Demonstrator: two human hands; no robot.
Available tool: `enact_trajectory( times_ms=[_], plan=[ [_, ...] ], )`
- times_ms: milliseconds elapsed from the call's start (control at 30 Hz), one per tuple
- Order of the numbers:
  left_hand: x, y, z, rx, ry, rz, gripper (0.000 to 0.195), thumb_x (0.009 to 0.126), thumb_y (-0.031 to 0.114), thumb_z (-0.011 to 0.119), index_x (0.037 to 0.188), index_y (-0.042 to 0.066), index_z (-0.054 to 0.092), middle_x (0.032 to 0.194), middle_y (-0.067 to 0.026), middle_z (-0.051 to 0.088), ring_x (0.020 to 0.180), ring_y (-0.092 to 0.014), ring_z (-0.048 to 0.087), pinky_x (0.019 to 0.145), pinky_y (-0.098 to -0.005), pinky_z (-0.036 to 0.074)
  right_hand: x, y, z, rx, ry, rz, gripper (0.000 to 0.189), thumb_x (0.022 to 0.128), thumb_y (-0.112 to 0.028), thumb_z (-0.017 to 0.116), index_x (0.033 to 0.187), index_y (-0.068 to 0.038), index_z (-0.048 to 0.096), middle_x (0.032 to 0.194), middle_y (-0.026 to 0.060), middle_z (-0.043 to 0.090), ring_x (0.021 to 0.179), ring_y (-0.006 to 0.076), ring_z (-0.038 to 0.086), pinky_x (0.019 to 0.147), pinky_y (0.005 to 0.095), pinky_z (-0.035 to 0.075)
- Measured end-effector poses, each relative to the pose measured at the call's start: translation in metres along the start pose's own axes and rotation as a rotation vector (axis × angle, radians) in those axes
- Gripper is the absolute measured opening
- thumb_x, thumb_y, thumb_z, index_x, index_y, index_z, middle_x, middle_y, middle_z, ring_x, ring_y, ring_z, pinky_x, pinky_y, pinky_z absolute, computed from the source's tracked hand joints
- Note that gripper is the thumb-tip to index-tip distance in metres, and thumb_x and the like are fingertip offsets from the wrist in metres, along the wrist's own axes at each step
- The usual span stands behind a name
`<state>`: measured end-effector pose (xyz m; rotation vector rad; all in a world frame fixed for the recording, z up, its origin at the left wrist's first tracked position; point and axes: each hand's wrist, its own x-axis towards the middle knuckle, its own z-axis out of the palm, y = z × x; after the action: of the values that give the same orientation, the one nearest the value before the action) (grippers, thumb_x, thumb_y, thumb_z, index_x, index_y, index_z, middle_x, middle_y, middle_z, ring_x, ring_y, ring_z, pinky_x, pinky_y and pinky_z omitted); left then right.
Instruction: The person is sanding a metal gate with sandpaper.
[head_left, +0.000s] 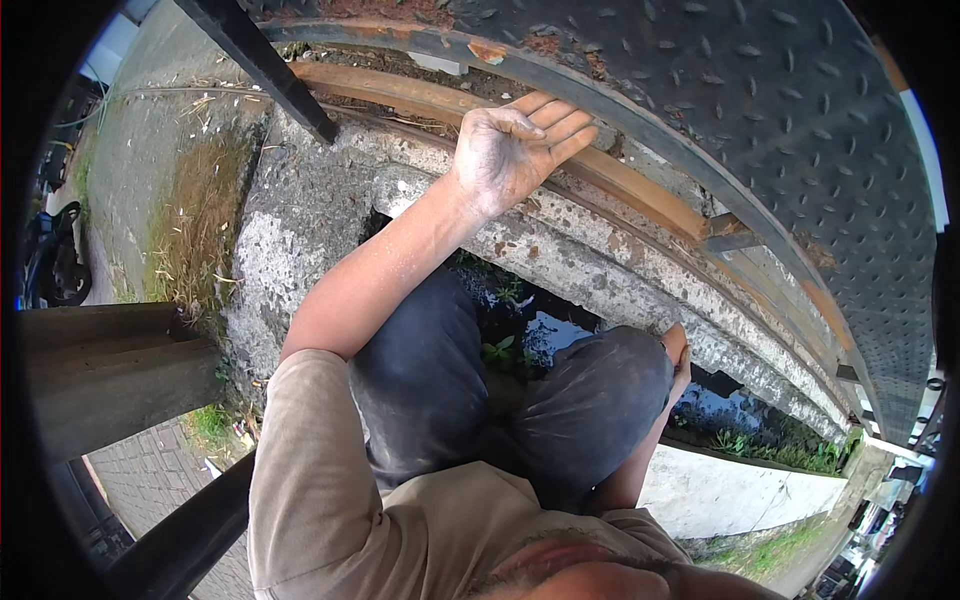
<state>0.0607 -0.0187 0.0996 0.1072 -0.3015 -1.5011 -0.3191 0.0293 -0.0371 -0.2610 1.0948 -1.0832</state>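
Observation:
My left hand (504, 154) is palm up, with pale dust over the palm and wrist. Its extended fingers reach to the lower edge of a curved-looking steel frame (637, 112) under a black checker plate (750, 97). Whether the fingertips touch the frame cannot be made out. Nothing lies in the palm. Behind the hand runs a rusty brown steel bar (626, 187). My right hand (679, 356) is beside my right knee, close to the concrete ledge (585, 259). The knee hides most of it, so its grip is unclear.
Below my knees, a drainage channel (555, 334) holds dark water and weeds. A black steel post (262, 67) slants at upper left. At left stands a thick steel beam (127, 375), with a motorcycle (64, 259) beyond. A white wall (735, 487) borders the channel at right.

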Motion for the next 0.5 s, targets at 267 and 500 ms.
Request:
enact_trajectory(
  times_ms=[267, 500],
  plan=[
    [0.000, 0.014, -0.001, 0.087, 0.012, -0.007, 0.046, 0.067, -0.002, 0.047, 0.106, -0.023, 0.036, 0.144, -0.0387, 0.016, 0.141, -0.050, 0.007, 0.120, -0.0561, 0.015, 0.002, -0.001, 0.000, 0.014, 0.010, 0.002, 0.048, 0.100, -0.037, 0.046, 0.129, 0.001, 0.049, 0.105, 0.0137, 0.061, 0.092, 0.0238, 0.064, 0.078, 0.0393, 0.055],
    [-0.008, 0.044, -0.006, 0.005, 0.012, 0.115, 0.078, 0.068, -0.001, 0.049, 0.130, -0.027, 0.011, 0.143, -0.0402, 0.014, 0.139, -0.053, 0.011, 0.119, -0.0560, 0.017, -0.001, -0.001, -0.002, 0.046, 0.032, -0.003, 0.047, 0.100, -0.037, 0.046, 0.129, 0.001, 0.049, 0.104, 0.0135, 0.061, 0.091, 0.0236, 0.064, 0.078, 0.0391, 0.055]
  ],
)
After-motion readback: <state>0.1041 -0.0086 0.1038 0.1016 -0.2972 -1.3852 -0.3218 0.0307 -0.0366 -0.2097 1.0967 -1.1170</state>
